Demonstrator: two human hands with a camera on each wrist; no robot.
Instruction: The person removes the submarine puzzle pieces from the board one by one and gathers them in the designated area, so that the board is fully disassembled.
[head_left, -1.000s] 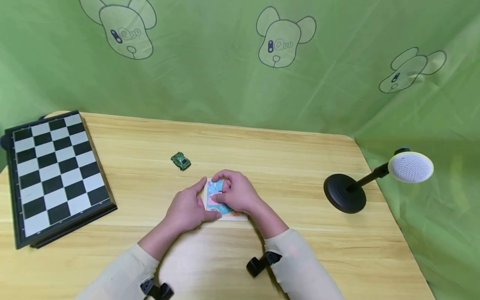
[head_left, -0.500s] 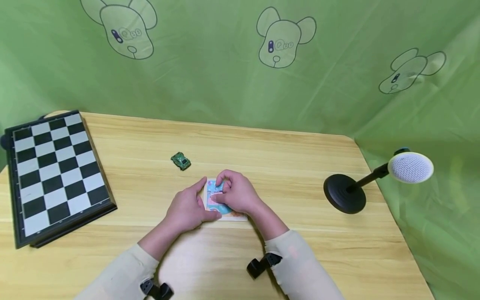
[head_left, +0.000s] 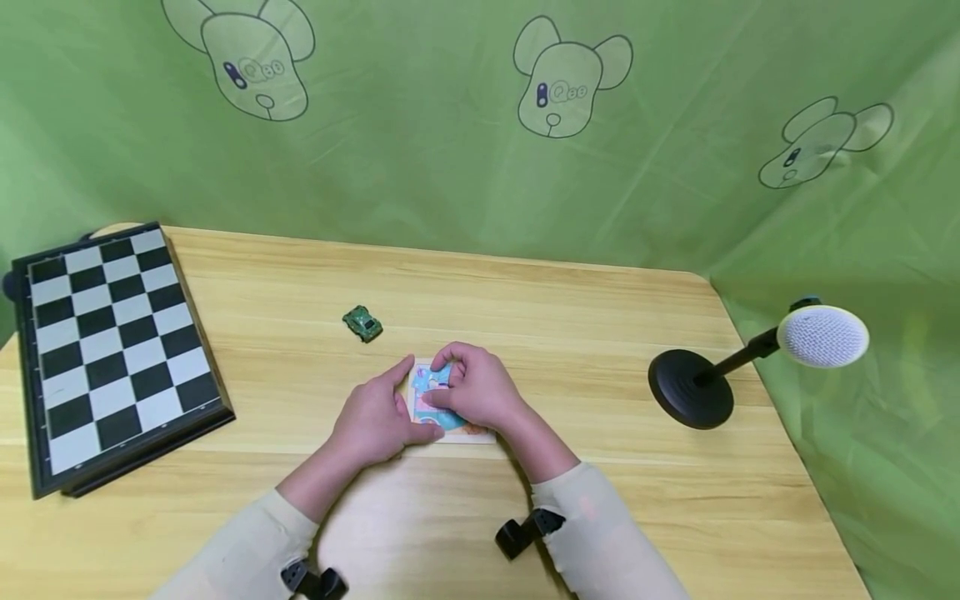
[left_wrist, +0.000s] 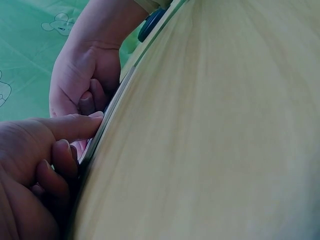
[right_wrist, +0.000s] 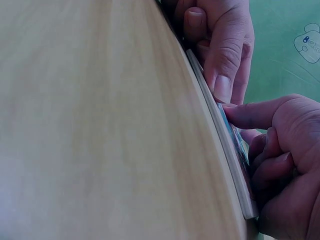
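Observation:
A small flat jigsaw puzzle (head_left: 457, 437) with a pale border and a blue and pink picture lies on the table. My left hand (head_left: 375, 417) holds it at the left, forefinger along the side and thumb on the near edge. My right hand (head_left: 483, 387) bends over the picture, its thumb and forefinger pinching at a light blue puzzle piece (head_left: 437, 379); the hand covers the right part. In the right wrist view the puzzle's thin edge (right_wrist: 235, 165) shows, with both thumbs meeting near its surface. The left wrist view has my left thumb (left_wrist: 82, 126) at that edge.
A green toy car (head_left: 363, 323) sits beyond the puzzle. A folded chessboard (head_left: 123, 346) fills the left side. At the right stands a black-based stand (head_left: 690, 387) with a round white head (head_left: 822, 335). A green curtain (head_left: 450, 183) hangs behind the wooden table (head_left: 525, 292).
My right forefinger has drawn back toward the thumb, and the blue part of the picture beneath it looks shifted. The left hand has stayed in place.

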